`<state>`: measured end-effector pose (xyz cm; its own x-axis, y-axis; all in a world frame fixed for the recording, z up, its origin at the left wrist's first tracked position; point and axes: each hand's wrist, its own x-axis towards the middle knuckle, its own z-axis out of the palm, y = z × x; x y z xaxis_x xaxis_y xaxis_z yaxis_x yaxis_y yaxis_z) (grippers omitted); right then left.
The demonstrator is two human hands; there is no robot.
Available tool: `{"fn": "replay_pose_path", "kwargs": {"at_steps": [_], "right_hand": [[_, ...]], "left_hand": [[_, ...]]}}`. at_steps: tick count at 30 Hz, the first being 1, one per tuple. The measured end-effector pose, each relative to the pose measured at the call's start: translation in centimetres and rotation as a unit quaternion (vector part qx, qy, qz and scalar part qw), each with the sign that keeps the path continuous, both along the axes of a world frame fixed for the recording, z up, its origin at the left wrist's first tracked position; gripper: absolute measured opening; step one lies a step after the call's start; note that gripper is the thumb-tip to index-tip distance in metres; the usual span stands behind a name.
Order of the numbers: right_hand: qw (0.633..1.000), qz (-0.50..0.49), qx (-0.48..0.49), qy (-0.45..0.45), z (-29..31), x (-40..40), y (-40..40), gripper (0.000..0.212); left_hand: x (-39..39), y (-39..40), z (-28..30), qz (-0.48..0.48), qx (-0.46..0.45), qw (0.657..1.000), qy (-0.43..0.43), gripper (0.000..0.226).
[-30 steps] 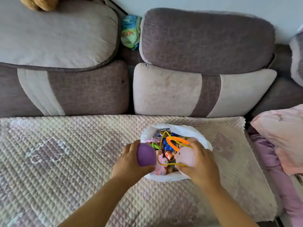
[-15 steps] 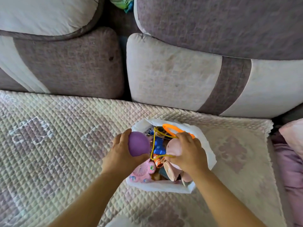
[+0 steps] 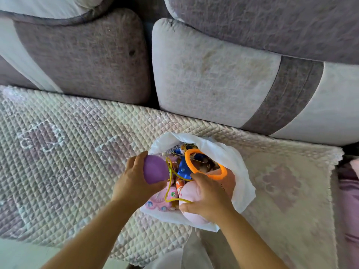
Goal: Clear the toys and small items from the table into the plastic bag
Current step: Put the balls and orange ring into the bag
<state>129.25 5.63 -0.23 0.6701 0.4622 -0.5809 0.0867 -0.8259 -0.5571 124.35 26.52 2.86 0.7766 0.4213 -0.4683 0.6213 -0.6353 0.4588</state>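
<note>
Right now my left hand (image 3: 134, 179) curls round the purple ball (image 3: 156, 169) at the left rim of the plastic bag (image 3: 236, 162), while my right hand (image 3: 208, 195) grips the pink plush (image 3: 189, 193) already in its mouth, so the ball only needs dropping rightward.

A quilted cover (image 3: 64, 152), pale cream with faded purple flower patches, lies spread over the sofa seat and carries everything. Its far edge, at 12 o'clock, meets the grey and white back cushions (image 3: 213, 78). Its scalloped edge ends at 3 o'clock. Directly on the cover, a little toward 4 o'clock from the middle, stands a white plastic bag (image 3: 239, 171), with its mouth open upward and full of toys. At 6 o'clock the near edge of the cover hangs over the seat front.
</note>
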Motion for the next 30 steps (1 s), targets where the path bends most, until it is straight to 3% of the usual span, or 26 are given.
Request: {"fn": "replay_pose_path", "kwargs": {"at_steps": [6, 13, 19, 24, 30], "right_hand": [[0.999, 0.011, 0.045, 0.014, 1.5, 1.5, -0.7, 0.087], [0.994, 0.024, 0.094, -0.057, 0.4, 0.0, 5.0, 0.086], [0.987, 0.088, -0.025, -0.134, -3.0, -1.8, 6.3, 0.094], [0.987, 0.042, -0.071, -0.140, -2.8, -2.0, 4.5, 0.102], [0.974, 0.014, -0.116, -0.193, -2.9, -3.9, 5.1, 0.090]], "left_hand": [[-0.9, 0.6, -0.9, 0.020, 0.003, 1.000, 0.009, 0.096], [-3.0, 2.7, -2.1, 0.026, 0.005, 0.999, 0.022, 0.100], [-4.6, 3.4, -3.5, 0.040, 0.005, 0.999, 0.029, 0.101], [-4.6, 2.7, -4.1, 0.055, -0.028, 0.998, 0.017, 0.101], [-4.3, 1.8, -3.6, 0.105, -0.023, 0.993, -0.045, 0.099]]}}
